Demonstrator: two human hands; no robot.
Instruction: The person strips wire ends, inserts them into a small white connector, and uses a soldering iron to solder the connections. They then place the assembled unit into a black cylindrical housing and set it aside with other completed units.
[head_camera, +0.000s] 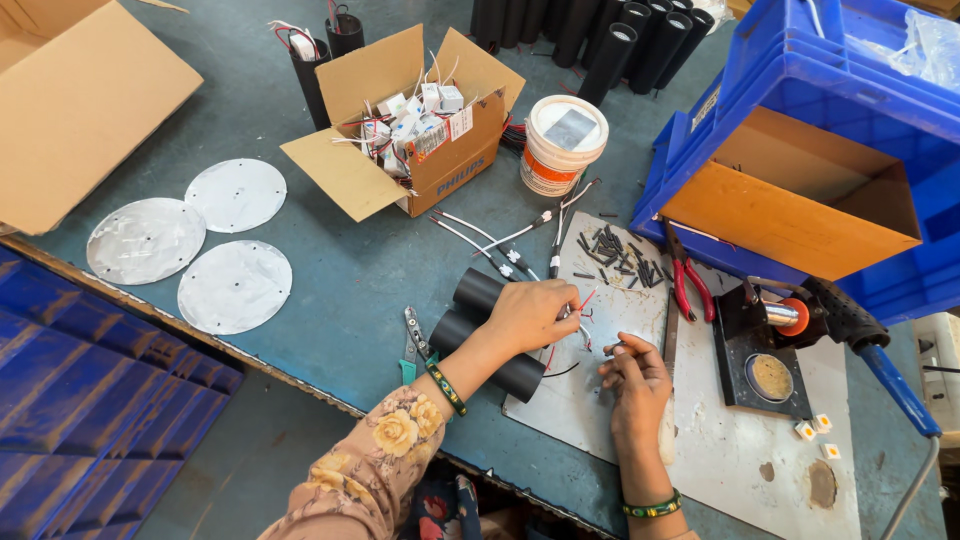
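Low in the middle of the frame, the left hand (530, 315) rests on top of 2 black tubes (490, 335) lying side by side on the bench (340, 290), its fingers curled narrow around thin red and white wires (583, 303) that stick out to the right of the knuckles. Just right of it and slightly lower, the right hand (632, 380) hovers over a grey metal sheet (600, 400), fingers pinched close on a small dark piece (612, 350) too small to tell apart. The 2 hands are near each other but not touching. Each wrist wears a green beaded bangle.

Left of the tubes lies a small pair of pliers with green handles (412, 345). Above the hands, loose white-sleeved leads (490, 240) and a scatter of short black sleeve pieces (615, 255) lie on the sheet, with red-handled cutters (690, 280) to their right. A soldering iron stand (765, 350) sits at the right. In the upper middle stands an open cardboard box (400, 120) of small white units, beside a white tub (562, 145). 3 round metal discs (200, 245) lie at the left, and blue crates (830, 90) fill the upper right.
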